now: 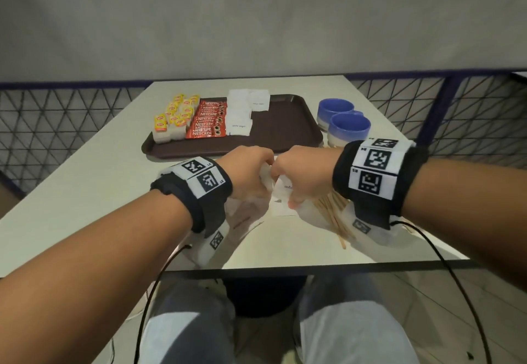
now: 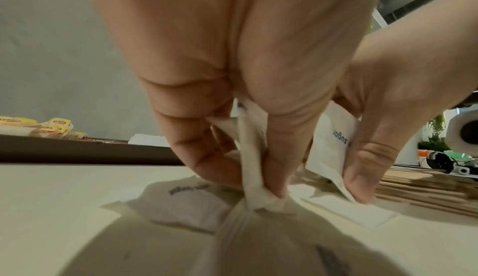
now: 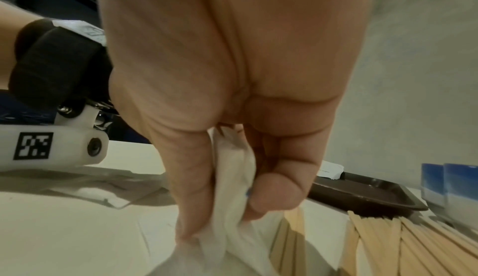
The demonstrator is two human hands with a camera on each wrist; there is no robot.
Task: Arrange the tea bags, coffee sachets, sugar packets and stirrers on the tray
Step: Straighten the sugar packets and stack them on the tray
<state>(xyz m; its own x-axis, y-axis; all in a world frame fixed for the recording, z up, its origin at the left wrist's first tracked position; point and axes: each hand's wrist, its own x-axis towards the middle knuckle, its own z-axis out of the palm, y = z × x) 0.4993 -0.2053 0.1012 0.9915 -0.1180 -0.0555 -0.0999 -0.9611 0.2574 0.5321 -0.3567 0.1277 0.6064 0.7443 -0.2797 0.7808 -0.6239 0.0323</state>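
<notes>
A brown tray (image 1: 285, 132) at the table's middle carries yellow tea bags (image 1: 174, 118), red coffee sachets (image 1: 206, 121) and white sugar packets (image 1: 241, 112) in rows on its left half. In front of the tray my two hands meet over loose sugar packets. My left hand (image 1: 251, 175) pinches white sugar packets (image 2: 254, 170) between thumb and fingers. My right hand (image 1: 296, 175) grips more sugar packets (image 3: 232, 190) the same way. Other packets (image 2: 186, 204) lie flat on the table beneath. Wooden stirrers (image 1: 332, 215) lie under my right wrist.
Two blue-and-white cups (image 1: 345, 124) stand right of the tray. A wire mesh fence (image 1: 470, 115) runs behind and beside the table. The tray's right half (image 1: 291, 118) is bare. Cables hang from both wrist bands over the table's near edge.
</notes>
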